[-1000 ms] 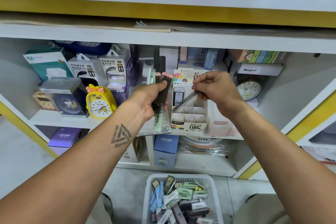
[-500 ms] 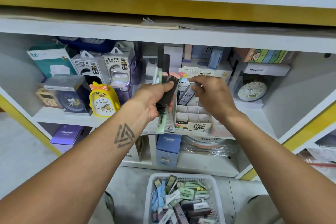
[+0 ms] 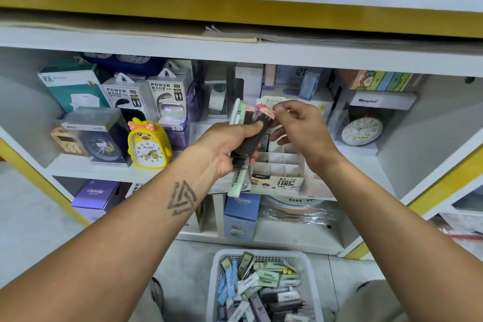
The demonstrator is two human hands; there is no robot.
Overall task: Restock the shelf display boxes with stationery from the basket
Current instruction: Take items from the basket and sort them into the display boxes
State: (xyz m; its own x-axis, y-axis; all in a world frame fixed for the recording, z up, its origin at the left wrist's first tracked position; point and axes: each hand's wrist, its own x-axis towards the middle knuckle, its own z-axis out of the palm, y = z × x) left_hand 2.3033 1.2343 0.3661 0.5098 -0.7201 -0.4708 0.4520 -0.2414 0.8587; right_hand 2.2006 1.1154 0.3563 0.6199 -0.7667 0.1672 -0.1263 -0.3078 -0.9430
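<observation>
Step in hand: I'm drawing the next piece from the bundle of lead cases [image 3: 249,138] to feed the display box [image 3: 278,172]; most of its cells look unfilled.
Next move: it calls for freeing one case cleanly, then tipping it end-first into an open cell without jarring the thin dividers.
Left hand [image 3: 230,146]: wrapped tight around the bundle, held upright just in front of the box's left edge, forearm angled up from lower left.
Right hand [image 3: 300,128]: thumb and forefinger pinch the pink top of one case; the other fingers hang loosely curled over the box.
Display box: sits at the front edge of the middle shelf [image 3: 366,165].
Basket [image 3: 262,290]: on the floor below, heaped with stock.
</observation>
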